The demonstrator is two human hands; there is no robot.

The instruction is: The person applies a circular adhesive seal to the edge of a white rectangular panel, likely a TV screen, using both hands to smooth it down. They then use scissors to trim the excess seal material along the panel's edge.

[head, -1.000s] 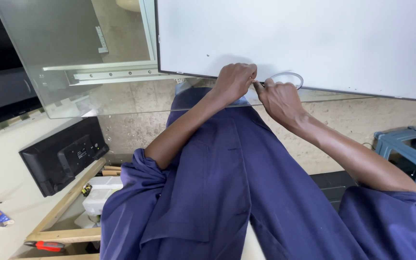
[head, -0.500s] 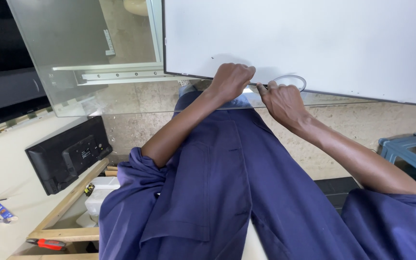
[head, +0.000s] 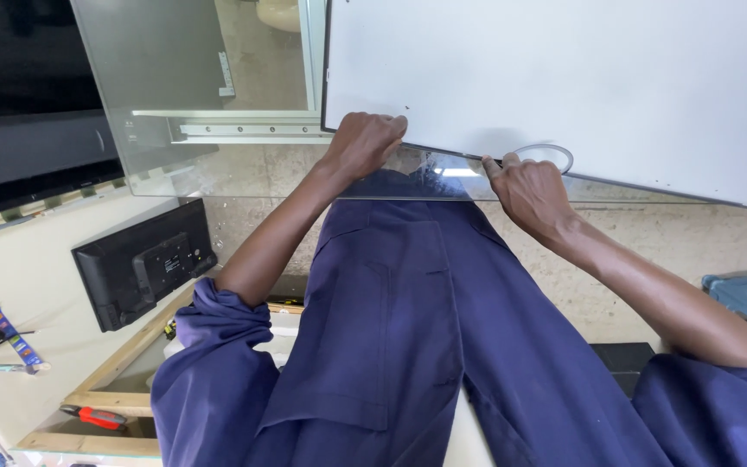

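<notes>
The big white panel [head: 564,78] fills the upper right of my view, its dark-edged lower border running at a slant just above my knuckles. Beside it on the left stands a large sheet of glass [head: 192,86] with a pale metal rail [head: 244,130] showing through it, and a strip of clear glass [head: 512,186] lies along the panel's lower border, between my hands and my lap. My legs, in dark blue work trousers [head: 408,346], take up the middle and bottom of the view. To my left a black monitor [head: 144,259] lies face down on the pale surface, just above a wooden frame [head: 123,363]. My left hand [head: 365,143] is curled tightly on the panel's lower left corner, fingers wrapped over its edge. My right hand [head: 525,186] is closed on the lower border further along, pinching something thin against it; I cannot tell exactly what. Just beyond that hand a small loop of clear tape [head: 546,156] rests against the panel. Smallest of all, a red-handled tool [head: 97,417] lies inside the wooden frame near my left sleeve.
</notes>
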